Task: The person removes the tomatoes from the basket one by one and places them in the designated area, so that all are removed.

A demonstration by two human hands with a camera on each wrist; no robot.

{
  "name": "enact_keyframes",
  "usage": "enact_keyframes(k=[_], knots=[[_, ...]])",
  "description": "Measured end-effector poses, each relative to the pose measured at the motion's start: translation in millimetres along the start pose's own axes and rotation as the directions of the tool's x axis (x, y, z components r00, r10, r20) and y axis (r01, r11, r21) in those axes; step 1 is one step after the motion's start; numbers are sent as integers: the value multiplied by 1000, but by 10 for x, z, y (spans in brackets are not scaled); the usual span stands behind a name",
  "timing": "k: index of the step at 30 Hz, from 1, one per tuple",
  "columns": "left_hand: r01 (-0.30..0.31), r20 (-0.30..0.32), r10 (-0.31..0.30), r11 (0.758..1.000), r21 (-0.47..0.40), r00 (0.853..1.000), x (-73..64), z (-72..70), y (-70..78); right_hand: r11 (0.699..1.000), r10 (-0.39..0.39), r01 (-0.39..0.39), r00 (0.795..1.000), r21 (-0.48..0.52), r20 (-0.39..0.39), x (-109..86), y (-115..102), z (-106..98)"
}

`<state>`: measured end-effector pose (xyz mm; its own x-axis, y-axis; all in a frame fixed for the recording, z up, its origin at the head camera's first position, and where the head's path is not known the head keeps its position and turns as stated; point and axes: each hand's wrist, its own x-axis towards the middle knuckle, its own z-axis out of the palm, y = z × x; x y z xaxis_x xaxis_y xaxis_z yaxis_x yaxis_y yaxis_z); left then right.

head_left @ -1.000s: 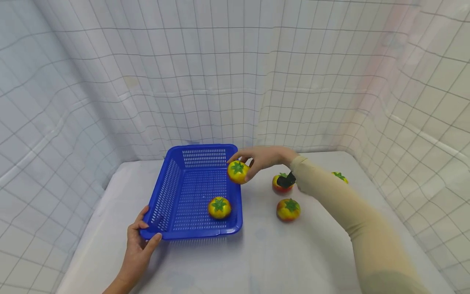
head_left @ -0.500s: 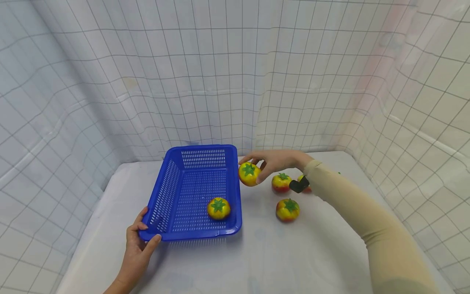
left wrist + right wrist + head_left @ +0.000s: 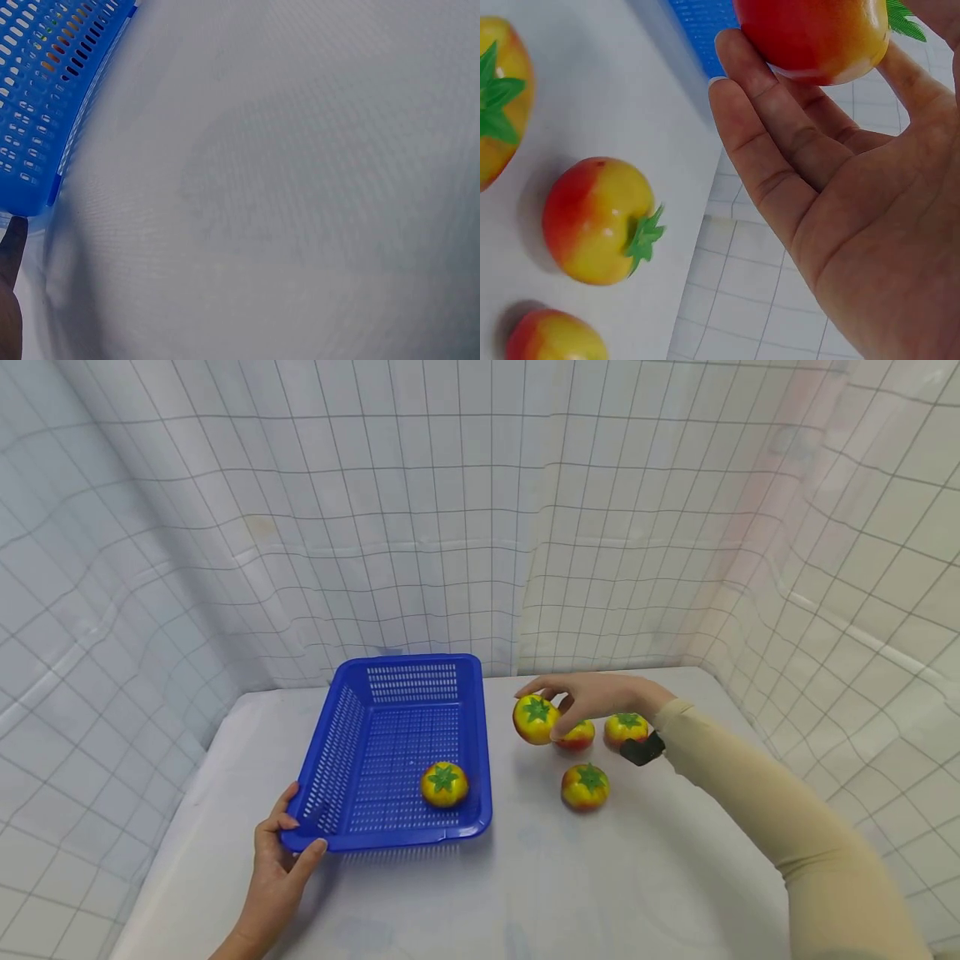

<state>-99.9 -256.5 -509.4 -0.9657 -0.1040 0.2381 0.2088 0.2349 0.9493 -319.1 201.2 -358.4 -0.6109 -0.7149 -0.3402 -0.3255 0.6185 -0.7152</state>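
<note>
My left hand (image 3: 276,868) grips the near left corner of a blue plastic basket (image 3: 300,802), with the thumb on the rim. In the left wrist view, the thumb (image 3: 10,255) touches the corner of the basket (image 3: 26,191). One yellow-red tomato (image 3: 444,787) with a green star-shaped top sits in the basket's near right part. My right hand (image 3: 596,695) holds another tomato (image 3: 534,727) above the table, right of the basket. The right wrist view shows this tomato (image 3: 810,37) at the fingertips of the hand (image 3: 870,210).
Right of the basket, three tomatoes lie on the white table (image 3: 540,877): one (image 3: 577,740) partly behind the held one, another (image 3: 622,732) farther right, a third (image 3: 585,791) nearer. A dark device (image 3: 642,749) sits at the right wrist. Grid-patterned curtain (image 3: 450,527) surrounds the table.
My right hand has moved right with its tomato, from the basket's right rim to above the table. The left hand has stayed on the basket corner.
</note>
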Motion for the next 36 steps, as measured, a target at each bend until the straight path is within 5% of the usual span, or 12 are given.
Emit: enact_keyframes(k=[17,29,36], knots=[[4,4,-4,1000,1,1000,2,12,8,995,89,-85,994,52,-71,-361,344,89],[-13,2,13,1000,-26,1000,-9,9,-7,979,103,-81,989,188,-109,-657,685,220],[-19,4,19,999,-42,1000,-10,3,-4,982,115,-89,983,168,-147,-840,845,280]])
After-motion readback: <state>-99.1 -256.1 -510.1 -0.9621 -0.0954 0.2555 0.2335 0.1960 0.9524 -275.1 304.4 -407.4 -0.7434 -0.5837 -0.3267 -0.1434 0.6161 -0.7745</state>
